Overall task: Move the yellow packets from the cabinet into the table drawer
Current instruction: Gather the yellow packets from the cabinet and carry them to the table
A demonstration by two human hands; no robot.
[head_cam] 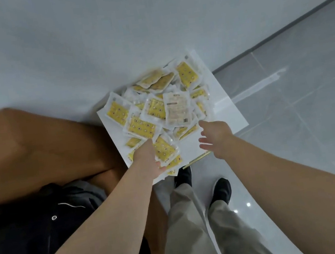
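Observation:
A heap of several yellow packets in clear wrappers lies on a flat white surface beside the wall. My left hand lies palm down on the near edge of the heap, fingers stretched forward, thumb beside one yellow packet. Whether its fingertips hold anything is hidden. My right hand hovers at the heap's right side with fingers spread and nothing in it. One packet lies with its pale back side up.
A brown table top fills the left, with a dark jacket on it. A white wall runs behind the heap. Grey glossy floor tiles lie to the right. My legs and black shoes stand just below the white surface.

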